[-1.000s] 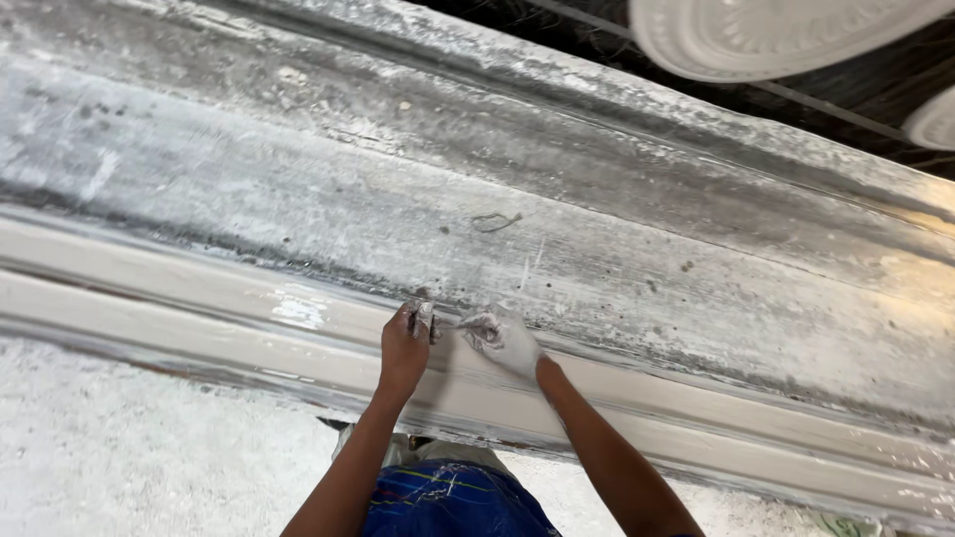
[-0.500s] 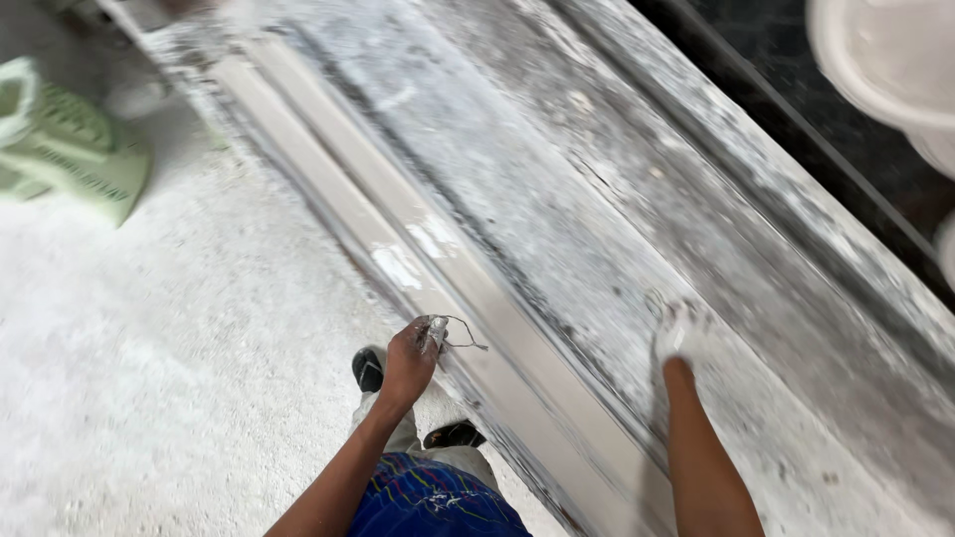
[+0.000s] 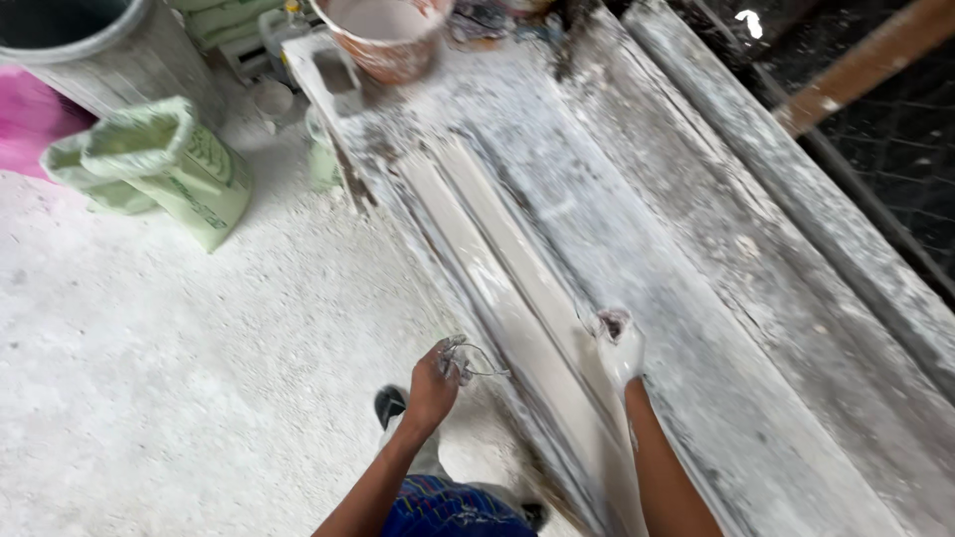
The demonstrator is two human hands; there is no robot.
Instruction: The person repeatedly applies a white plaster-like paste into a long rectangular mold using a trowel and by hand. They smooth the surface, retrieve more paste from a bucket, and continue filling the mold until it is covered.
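Note:
My left hand (image 3: 435, 381) pinches a thin bent wire loop (image 3: 476, 361) just off the near edge of a long plaster-crusted workbench (image 3: 696, 298). My right hand (image 3: 619, 345), coated white with plaster, rests with curled fingers on the long pale plaster moulding (image 3: 497, 268) that lies along the bench. Whether it holds anything I cannot tell. The two hands are about a forearm's width apart.
A plaster-smeared bucket (image 3: 383, 35) stands at the far end of the bench. Green sacks (image 3: 164, 164) and a grey drum (image 3: 90, 50) stand on the white dusty floor at left. A wooden beam (image 3: 856, 65) crosses the upper right. My shoe (image 3: 390, 403) shows below.
The view has swung left along the bench, bringing the bucket, sacks and drum into sight. My hands, together a second ago, have moved apart; the left one keeps the wire.

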